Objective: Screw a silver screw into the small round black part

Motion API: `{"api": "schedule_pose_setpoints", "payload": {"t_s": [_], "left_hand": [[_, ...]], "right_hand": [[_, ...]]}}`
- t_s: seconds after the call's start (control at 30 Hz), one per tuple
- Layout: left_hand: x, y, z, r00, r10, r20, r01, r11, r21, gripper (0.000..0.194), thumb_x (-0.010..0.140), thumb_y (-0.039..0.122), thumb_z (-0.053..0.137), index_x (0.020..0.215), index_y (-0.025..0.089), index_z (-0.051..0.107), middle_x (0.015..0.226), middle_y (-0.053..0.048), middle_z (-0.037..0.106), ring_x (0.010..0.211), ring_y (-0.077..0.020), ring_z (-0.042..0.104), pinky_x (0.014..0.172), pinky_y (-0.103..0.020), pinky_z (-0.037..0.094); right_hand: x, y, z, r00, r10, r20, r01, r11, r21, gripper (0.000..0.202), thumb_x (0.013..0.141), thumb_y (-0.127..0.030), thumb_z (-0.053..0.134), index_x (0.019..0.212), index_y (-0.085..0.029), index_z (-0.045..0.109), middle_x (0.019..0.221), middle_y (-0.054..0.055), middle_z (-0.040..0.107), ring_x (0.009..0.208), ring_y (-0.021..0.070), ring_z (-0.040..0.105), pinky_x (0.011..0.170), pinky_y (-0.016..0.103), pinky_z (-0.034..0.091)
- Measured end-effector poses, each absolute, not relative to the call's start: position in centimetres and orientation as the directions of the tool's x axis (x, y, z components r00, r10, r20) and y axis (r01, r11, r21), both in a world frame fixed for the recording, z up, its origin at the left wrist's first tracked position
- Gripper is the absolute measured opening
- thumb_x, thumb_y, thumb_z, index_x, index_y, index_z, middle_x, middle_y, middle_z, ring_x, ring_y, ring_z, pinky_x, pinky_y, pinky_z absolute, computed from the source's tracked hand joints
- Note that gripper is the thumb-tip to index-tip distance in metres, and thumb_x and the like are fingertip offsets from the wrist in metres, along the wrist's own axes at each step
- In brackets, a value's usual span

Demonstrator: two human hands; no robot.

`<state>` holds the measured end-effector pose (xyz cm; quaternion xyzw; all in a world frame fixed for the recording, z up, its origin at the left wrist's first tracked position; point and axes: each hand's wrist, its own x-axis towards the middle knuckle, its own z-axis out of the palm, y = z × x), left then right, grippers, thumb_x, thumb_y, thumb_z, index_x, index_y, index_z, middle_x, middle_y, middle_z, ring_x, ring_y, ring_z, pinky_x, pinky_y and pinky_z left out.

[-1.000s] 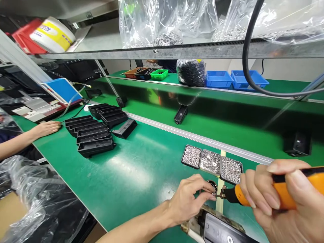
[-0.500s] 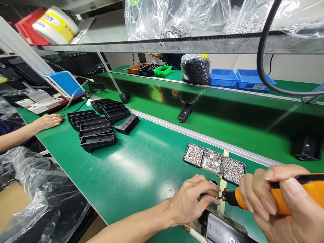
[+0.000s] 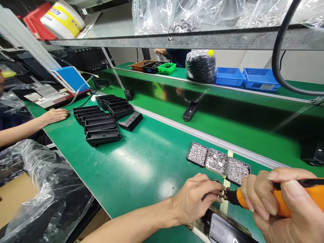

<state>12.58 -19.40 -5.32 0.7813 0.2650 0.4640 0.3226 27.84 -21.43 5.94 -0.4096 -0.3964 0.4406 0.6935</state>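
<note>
Left hand: the left hand [image 3: 194,199] comes in from the lower left with the forearm low over the worktop [image 3: 141,165], palm down, its fingers [image 3: 215,195] curled and pinched on a small metal part [image 3: 224,195] at the driver's tip.
Right hand: the right hand [image 3: 283,206] sits at the lower right edge, fingers wrapped tight round the orange screwdriver [image 3: 275,199], thumb laid along its top, the tool lying almost level and pointing left.
Screwdriver: orange body with a black nose, the tip meeting the small metal part just beside the left fingertips.
Small part: tiny and brownish, mostly hidden by the fingers; what it is cannot be told.
Black housing: a black housing [image 3: 225,229] lies at the bottom edge, right under both hands, only partly in view.
Trays: three small black trays [image 3: 219,162] of shiny fasteners stand in a row just behind the hands.
Black parts: a stack of black moulded parts [image 3: 101,123] lies well apart, further left along the worktop.
Other person: another person's hand [image 3: 54,115] rests flat on the worktop, beside that stack.
</note>
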Motion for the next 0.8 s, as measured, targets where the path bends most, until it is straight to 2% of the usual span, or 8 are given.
{"api": "schedule_pose_setpoints", "payload": {"t_s": [0.17, 0.27, 0.4, 0.57, 0.7, 0.8], "left_hand": [[12.4, -19.5, -4.9, 0.468, 0.757, 0.456, 0.108, -0.561, 0.821, 0.034, 0.093, 0.013, 0.075, 0.126, 0.015, 0.067, 0.098, -0.006, 0.084, 0.090, -0.0221, 0.075, 0.091, -0.035, 0.055], [12.5, -20.0, -4.8, 0.422, 0.826, 0.374, 0.128, -0.463, 0.877, 0.042, 0.086, 0.009, 0.081, 0.125, 0.016, 0.065, 0.097, -0.005, 0.085, 0.091, -0.0223, 0.079, 0.098, -0.037, 0.053], [12.7, -20.4, -4.7, 0.373, 0.883, 0.286, 0.138, -0.357, 0.924, 0.046, 0.083, 0.010, 0.084, 0.124, 0.018, 0.064, 0.095, -0.003, 0.085, 0.088, -0.0219, 0.081, 0.098, -0.038, 0.054], [12.5, -20.3, -4.5, 0.399, 0.859, 0.320, 0.154, -0.407, 0.900, 0.047, 0.085, 0.024, 0.087, 0.126, 0.017, 0.066, 0.095, -0.003, 0.085, 0.095, -0.0241, 0.080, 0.098, -0.040, 0.056], [12.4, -20.1, -4.7, 0.426, 0.830, 0.361, 0.152, -0.459, 0.875, 0.046, 0.089, 0.028, 0.084, 0.129, 0.016, 0.066, 0.097, -0.004, 0.085, 0.099, -0.0244, 0.078, 0.099, -0.039, 0.056], [12.4, -19.9, -5.0, 0.451, 0.810, 0.376, 0.147, -0.482, 0.863, 0.052, 0.091, 0.044, 0.081, 0.131, 0.014, 0.065, 0.100, -0.006, 0.084, 0.100, -0.0259, 0.077, 0.097, -0.041, 0.057]], "right_hand": [[27.7, -21.6, 5.5, 0.290, 0.937, 0.196, -0.271, 0.277, -0.922, 0.017, 0.096, -0.041, 0.073, 0.092, -0.027, 0.064, 0.050, -0.007, 0.042, 0.039, 0.0108, 0.040, 0.041, 0.029, 0.035], [27.6, -21.8, 5.4, 0.277, 0.931, 0.236, -0.257, 0.309, -0.916, 0.018, 0.097, -0.043, 0.073, 0.093, -0.028, 0.064, 0.049, -0.008, 0.040, 0.038, 0.0107, 0.039, 0.041, 0.029, 0.035], [27.6, -21.8, 5.4, 0.290, 0.935, 0.202, -0.269, 0.282, -0.921, 0.020, 0.096, -0.043, 0.074, 0.092, -0.027, 0.063, 0.050, -0.008, 0.041, 0.038, 0.0107, 0.040, 0.041, 0.029, 0.036], [27.5, -21.5, 5.6, 0.263, 0.935, 0.240, -0.262, 0.308, -0.915, 0.013, 0.099, -0.036, 0.069, 0.093, -0.025, 0.063, 0.050, -0.007, 0.041, 0.038, 0.0100, 0.039, 0.041, 0.027, 0.036], [27.5, -21.5, 5.5, 0.261, 0.930, 0.260, -0.244, 0.324, -0.914, 0.012, 0.101, -0.034, 0.064, 0.094, -0.025, 0.062, 0.050, -0.008, 0.040, 0.039, 0.0103, 0.040, 0.041, 0.027, 0.035], [27.7, -21.6, 5.3, 0.248, 0.932, 0.263, -0.241, 0.322, -0.916, 0.012, 0.101, -0.036, 0.065, 0.095, -0.025, 0.062, 0.050, -0.008, 0.040, 0.038, 0.0099, 0.039, 0.041, 0.027, 0.035]]}}
